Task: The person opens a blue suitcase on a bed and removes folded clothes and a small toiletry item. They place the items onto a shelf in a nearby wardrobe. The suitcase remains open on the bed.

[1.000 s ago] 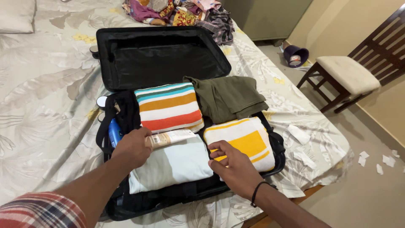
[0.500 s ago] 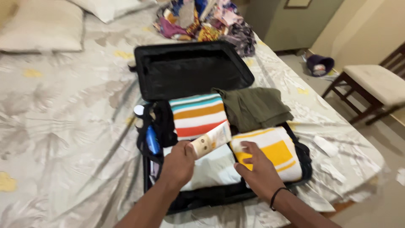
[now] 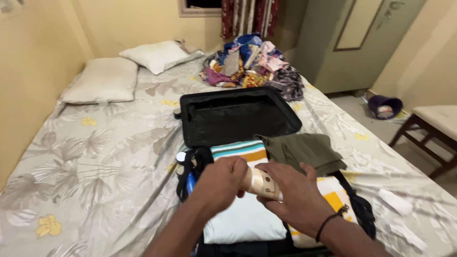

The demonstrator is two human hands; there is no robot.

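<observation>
**Both hands on the tube, over the open suitcase**

The left hand (image 3: 221,183) comes in from the bottom, knuckles up, fingers curled tight round one end of a cream tube (image 3: 259,183). The right hand (image 3: 295,195) reaches in from the lower right, black band on the wrist, fingers wrapped over the tube's other end, so it's held between the two, roughly level, just above the folded clothes.

Around that, biggest first: the bed (image 3: 95,157) in a leaf-print sheet, a black suitcase (image 3: 238,114) lying open on it, a heap of mixed clothes (image 3: 252,62) beyond the lid, two pillows (image 3: 102,78), then an olive garment (image 3: 304,150) and a pale blue folded piece (image 3: 243,221) inside the case.
</observation>
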